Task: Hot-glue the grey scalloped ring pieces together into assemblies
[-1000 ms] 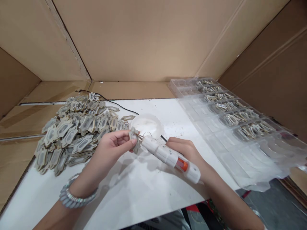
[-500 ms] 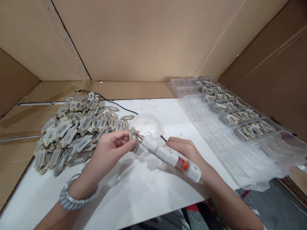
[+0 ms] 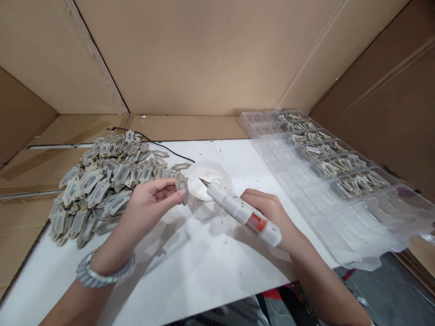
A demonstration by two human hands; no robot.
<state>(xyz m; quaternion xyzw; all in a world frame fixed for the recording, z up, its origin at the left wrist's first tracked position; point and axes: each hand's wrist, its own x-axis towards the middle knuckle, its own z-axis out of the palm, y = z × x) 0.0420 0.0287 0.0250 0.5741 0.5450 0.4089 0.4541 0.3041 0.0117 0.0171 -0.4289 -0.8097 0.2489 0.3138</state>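
Observation:
My left hand (image 3: 154,199) pinches a small grey ornamental frame piece (image 3: 182,188) between thumb and fingers, holding it upright at the left edge of a round white container (image 3: 197,181). In my right hand (image 3: 267,208) is a white tool (image 3: 238,206) with an orange-red window and a pointed metal tip. That tip points up and left over the container, a short gap away from the piece. The tool's body hides part of my right fingers. Many similar grey pieces (image 3: 98,181) lie heaped left of my left hand.
A clear compartment tray (image 3: 295,181) stands on the right, with metal clips (image 3: 360,181) in several compartments. A thin black cable (image 3: 163,146) runs behind the container. Cardboard panels (image 3: 190,59) enclose the back and sides of the white tabletop (image 3: 204,271).
My left hand has moved left and slightly up with the piece. The tool has tilted and shifted slightly, and its tip has come apart from the piece.

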